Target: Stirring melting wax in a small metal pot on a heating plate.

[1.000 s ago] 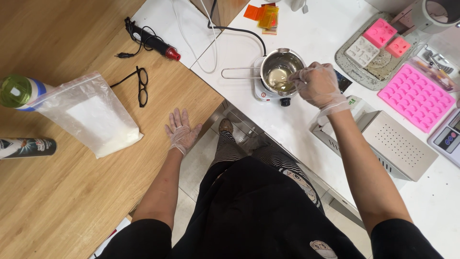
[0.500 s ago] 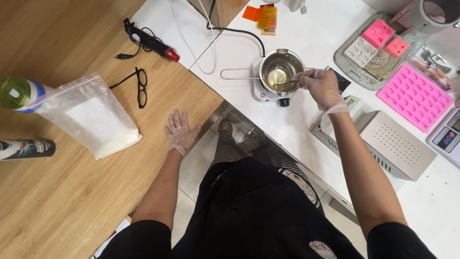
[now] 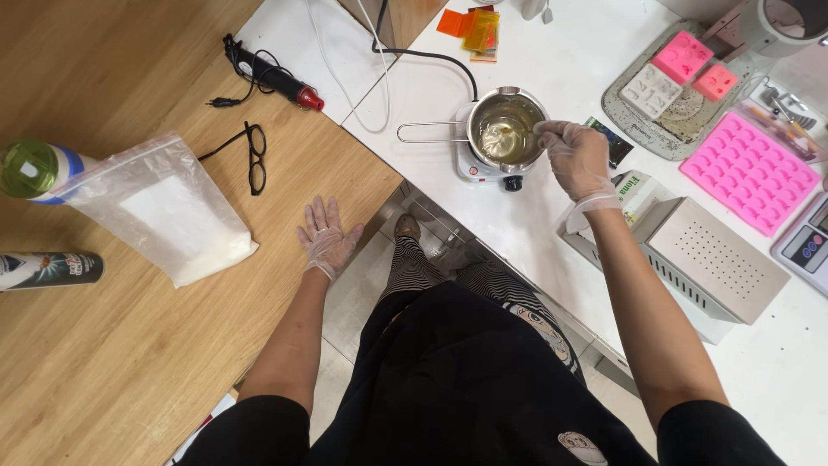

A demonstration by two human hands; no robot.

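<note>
We see the small steel pot on a little white hotplate at the far middle of the white surface. It holds yellowish liquid that looks fully melted, so we judge the melting largely done, while the pink mould to the right appears unfilled. Our right hand, gloved, is clenched on a thin stirrer that dips into the pot; the tool itself is hard to make out. Our left hand lies flat and released on the wooden surface, near a plastic bag of white granules and black glasses.
</note>
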